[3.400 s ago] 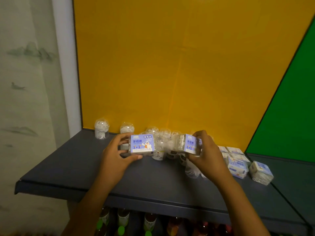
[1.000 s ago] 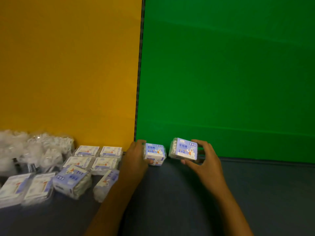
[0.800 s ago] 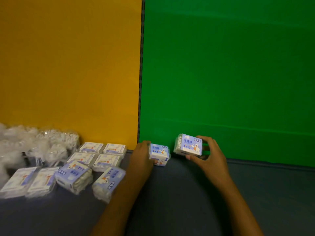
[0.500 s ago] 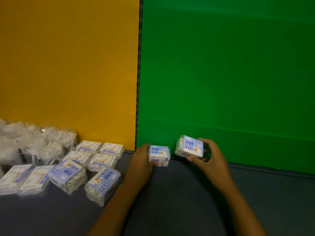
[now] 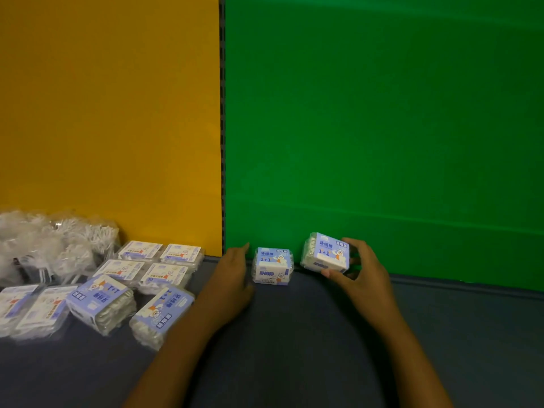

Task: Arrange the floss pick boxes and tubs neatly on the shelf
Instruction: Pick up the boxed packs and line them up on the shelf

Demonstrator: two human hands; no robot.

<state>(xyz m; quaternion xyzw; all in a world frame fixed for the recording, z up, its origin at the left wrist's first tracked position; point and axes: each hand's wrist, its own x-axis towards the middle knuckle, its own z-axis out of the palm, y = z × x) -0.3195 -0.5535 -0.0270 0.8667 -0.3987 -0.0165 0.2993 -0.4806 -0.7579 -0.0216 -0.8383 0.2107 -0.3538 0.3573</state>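
A purple-and-white floss pick box [image 5: 272, 265] stands on the dark grey shelf [image 5: 294, 334] against the green back panel. My left hand [image 5: 232, 281] lies beside it with its fingers touching the box's left side and its thumb raised clear. My right hand [image 5: 362, 275] grips a second, matching box [image 5: 326, 253] between thumb and fingers. That box is tilted and sits just right of the first, close to the green panel.
To the left, two more purple boxes [image 5: 100, 301] [image 5: 163, 313] lie on their sides. Several flat clear packs [image 5: 164, 275] lie around them. Clear tubs of picks [image 5: 59, 245] are heaped against the yellow panel [image 5: 117, 128]. The shelf continues to the right under the green panel [image 5: 382, 128].
My view swung right from the tubs to the green-backed section, both boxes carried along. In the last half second my left hand loosened from its box; the right box dropped slightly.
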